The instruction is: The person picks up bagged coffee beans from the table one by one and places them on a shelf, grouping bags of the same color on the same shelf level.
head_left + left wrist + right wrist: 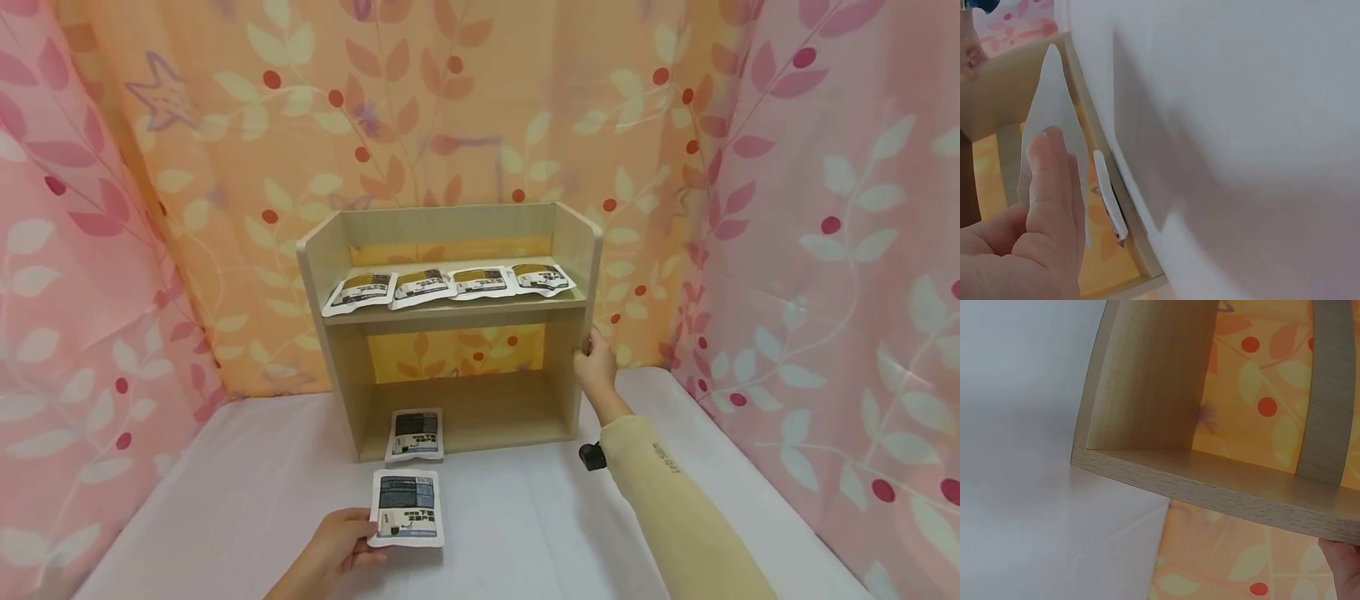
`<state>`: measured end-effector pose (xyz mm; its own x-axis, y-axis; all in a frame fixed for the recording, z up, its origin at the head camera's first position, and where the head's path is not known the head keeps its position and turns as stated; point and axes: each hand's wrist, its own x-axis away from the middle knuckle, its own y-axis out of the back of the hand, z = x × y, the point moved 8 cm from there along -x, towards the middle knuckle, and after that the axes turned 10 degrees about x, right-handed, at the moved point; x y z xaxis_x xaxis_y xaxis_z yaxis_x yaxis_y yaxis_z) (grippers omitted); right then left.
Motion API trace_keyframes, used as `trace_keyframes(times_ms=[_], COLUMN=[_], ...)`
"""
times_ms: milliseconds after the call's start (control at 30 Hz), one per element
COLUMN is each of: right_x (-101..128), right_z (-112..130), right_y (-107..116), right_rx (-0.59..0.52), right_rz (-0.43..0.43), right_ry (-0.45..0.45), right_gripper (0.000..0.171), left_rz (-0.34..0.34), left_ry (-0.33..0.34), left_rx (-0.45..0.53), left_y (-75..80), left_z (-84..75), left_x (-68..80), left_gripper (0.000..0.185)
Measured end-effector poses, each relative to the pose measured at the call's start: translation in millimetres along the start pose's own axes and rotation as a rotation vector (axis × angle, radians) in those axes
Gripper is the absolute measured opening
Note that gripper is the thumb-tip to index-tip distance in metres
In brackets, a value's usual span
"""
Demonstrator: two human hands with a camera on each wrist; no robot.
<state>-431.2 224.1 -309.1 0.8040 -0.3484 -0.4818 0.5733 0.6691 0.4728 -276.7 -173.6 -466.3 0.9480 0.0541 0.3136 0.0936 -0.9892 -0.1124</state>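
Observation:
My left hand (341, 542) pinches a flat white pouch (407, 508) by its left edge, with the thumb on its printed front. In the left wrist view straight fingers (1054, 187) lie along the pouch's plain back. A small wooden shelf (450, 317) stands in front of me. The right hand (597, 367) holds the shelf's right side panel at its front edge; in the right wrist view only a bit of that hand (1342, 565) shows against the panel. Another pouch (415, 435) lies at the front left of the bottom board, close beyond the held one.
Several similar pouches (423, 286) lie in a row along the upper board, leaning and overlapping slightly. A white cloth (247, 492) covers the table. Patterned curtains (450, 100) enclose the back and both sides. A small black device (592, 456) sits at the right wrist.

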Motion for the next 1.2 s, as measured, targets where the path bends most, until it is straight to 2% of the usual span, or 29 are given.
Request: trace_keyframes(times_ms=[167,367,633,933,1200], right_x=[0.4,-4.2,-0.8,-1.5,-1.8], right_z=[-1.3,5.1,0.7,0.9,-0.7], right_y=[-2.2,-5.1,-2.8,-0.3,-1.4], right_rx=[-0.013,-0.016,-0.018,0.001,0.006], right_rz=[-0.009,-0.004,0.003,-0.003,-0.003], right_ry=[-0.003,0.008,-0.018,-0.009,-0.008], right_gripper=[0.038,0.037,0.038,0.041,0.037], left_rz=[0.050,0.033,0.077,0.134,0.111], left_ry=[0.002,-0.005,0.001,-0.097,-0.100], left_rx=[0.008,0.007,0.045,0.149,0.193], left_y=[-8.1,-11.7,-25.7,-42.1,-46.9], left_z=[-0.9,-6.3,-3.4,-5.5,-9.5], left_x=[-1.4,-4.4,-9.4,-16.4,-18.1], left_gripper=[0.034,0.036,0.039,0.043,0.043])
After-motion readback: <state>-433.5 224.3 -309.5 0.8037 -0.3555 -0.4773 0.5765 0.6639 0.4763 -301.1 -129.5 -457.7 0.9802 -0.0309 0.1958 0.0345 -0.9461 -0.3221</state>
